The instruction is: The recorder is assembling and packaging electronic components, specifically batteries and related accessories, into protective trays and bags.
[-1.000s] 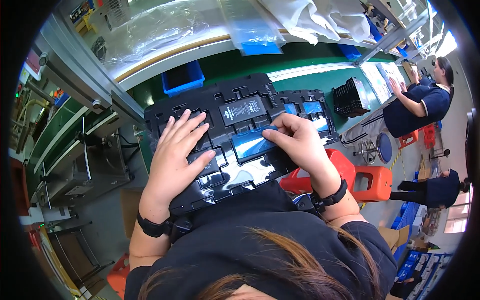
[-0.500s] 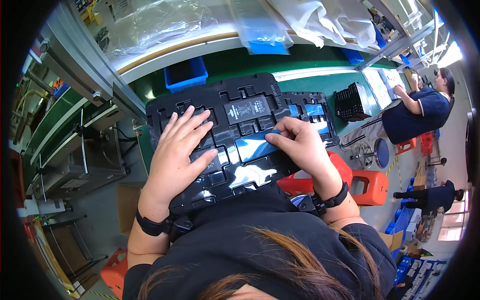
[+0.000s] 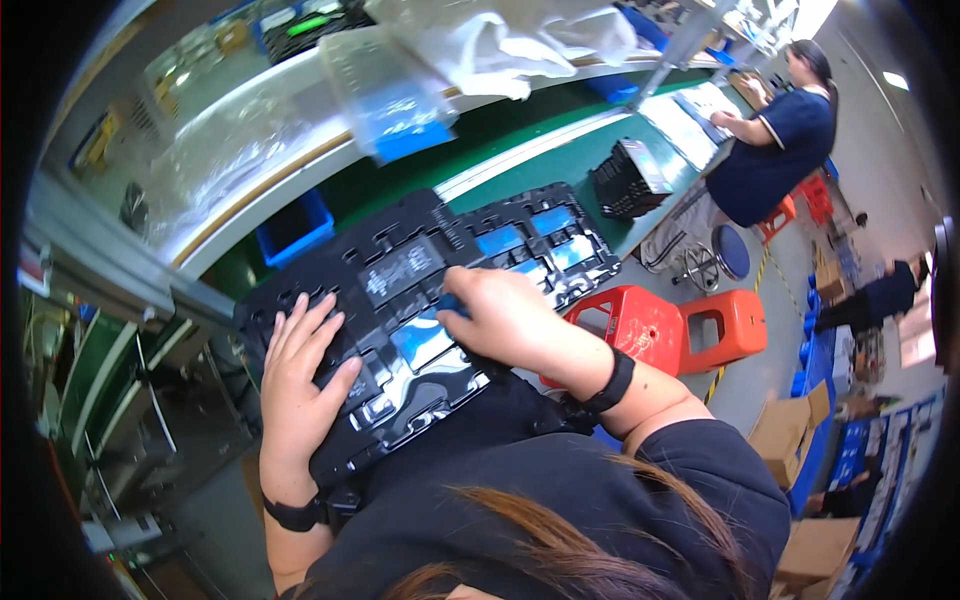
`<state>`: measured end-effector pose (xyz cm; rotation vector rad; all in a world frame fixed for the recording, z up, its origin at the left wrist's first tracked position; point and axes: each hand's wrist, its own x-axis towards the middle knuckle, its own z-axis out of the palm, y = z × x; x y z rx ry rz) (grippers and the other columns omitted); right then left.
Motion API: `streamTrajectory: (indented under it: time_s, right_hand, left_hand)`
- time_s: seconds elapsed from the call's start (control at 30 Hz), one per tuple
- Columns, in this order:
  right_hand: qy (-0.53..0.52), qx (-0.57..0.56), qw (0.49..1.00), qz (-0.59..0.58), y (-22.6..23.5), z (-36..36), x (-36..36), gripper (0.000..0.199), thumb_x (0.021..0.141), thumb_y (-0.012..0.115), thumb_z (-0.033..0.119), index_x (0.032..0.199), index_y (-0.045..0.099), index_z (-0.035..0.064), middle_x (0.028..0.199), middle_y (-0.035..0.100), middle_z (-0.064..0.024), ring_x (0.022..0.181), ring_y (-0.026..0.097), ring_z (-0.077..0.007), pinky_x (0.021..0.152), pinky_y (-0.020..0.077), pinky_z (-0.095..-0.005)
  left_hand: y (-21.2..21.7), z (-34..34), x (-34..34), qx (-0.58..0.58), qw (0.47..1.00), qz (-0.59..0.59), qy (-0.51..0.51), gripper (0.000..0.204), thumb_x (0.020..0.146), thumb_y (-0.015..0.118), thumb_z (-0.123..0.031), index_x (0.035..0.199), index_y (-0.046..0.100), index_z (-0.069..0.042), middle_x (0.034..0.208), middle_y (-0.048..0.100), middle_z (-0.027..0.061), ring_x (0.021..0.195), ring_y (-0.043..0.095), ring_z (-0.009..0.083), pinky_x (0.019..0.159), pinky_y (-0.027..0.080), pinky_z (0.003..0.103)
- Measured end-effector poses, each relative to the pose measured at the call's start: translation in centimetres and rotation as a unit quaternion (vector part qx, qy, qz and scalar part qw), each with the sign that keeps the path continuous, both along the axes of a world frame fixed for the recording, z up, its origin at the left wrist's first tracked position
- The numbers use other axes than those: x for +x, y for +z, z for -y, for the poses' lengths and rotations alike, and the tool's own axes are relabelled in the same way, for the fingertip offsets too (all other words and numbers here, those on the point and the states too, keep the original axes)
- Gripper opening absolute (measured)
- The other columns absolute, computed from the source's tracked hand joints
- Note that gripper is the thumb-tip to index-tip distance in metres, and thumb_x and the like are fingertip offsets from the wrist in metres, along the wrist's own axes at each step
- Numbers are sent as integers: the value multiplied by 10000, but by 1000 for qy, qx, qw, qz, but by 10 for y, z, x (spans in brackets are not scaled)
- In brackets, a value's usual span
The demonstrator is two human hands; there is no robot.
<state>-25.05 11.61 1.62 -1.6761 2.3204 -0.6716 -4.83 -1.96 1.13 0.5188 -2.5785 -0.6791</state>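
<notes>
A black moulded plastic tray [image 3: 385,445] with shaped pockets lies in front of me. In one pocket sits a flat black battery [image 3: 402,268] with pale print. Nearer to me is a flat battery with a shiny blue face [image 3: 422,342]. My right hand [image 3: 500,315] is closed in a pinch at this battery's upper right end, with blue showing at the fingertips. Whether that end is lifted is hidden by the fingers. My left hand [image 3: 305,385] rests open on the tray's left part, fingers spread, covering some pockets.
A second black tray [image 3: 600,262] with several blue-faced pieces [image 3: 552,220] lies to the right. Beyond are a blue bin [image 3: 297,235], a shelf with plastic bags [image 3: 385,95] and a stack of black trays [image 3: 625,185]. Red stools [image 3: 640,325] stand at right; a person [image 3: 775,140] works farther off.
The view has turned, so the trays and bench appear shifted left and tilted. My right hand stays at the blue-faced battery, its back now more turned up. My left hand stays on the tray.
</notes>
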Motion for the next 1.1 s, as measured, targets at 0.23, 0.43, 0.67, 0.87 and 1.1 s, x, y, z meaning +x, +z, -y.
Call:
streamTrajectory:
  time_s: [0.23,0.43,0.67,0.87,1.1]
  right_hand:
    - [-26,-124,990,66,1,-13,-16,445,732,620,107,1134,449,25,894,522,-139,789,555,-300,677,457,-372]
    - [-34,-202,965,161,1,-31,-65,219,820,626,118,992,556,4,669,499,-46,529,472,-129,502,397,-270]
    - [-36,-252,961,-106,50,-48,-195,160,833,563,150,806,588,-6,708,572,-182,690,575,-354,608,456,-394]
    - [-18,-50,967,-248,88,-69,-328,176,761,589,161,850,624,12,839,596,-151,813,588,-322,727,473,-398]
    - [78,-66,979,-177,81,-18,-440,338,794,589,138,1086,546,-25,1026,543,-206,987,538,-352,847,445,-396]
  left_hand:
    - [1,-2,1,30,999,-4,25,370,728,656,-115,1078,605,-4,1248,535,114,1263,394,298,1083,209,443]
    - [1,-7,-6,41,997,-21,59,277,753,610,-43,1025,613,11,1199,568,117,1226,441,293,1074,237,438]
    - [10,-14,-11,70,994,15,87,261,776,573,-37,1025,606,30,1199,567,140,1236,433,292,1078,230,410]
    - [58,-62,-38,8,972,98,213,321,751,588,-27,1067,588,29,1186,563,170,1212,454,308,1023,316,383]
    - [89,-120,-167,-22,980,55,189,332,742,610,-13,1071,582,19,1120,573,185,1093,532,331,946,393,377]
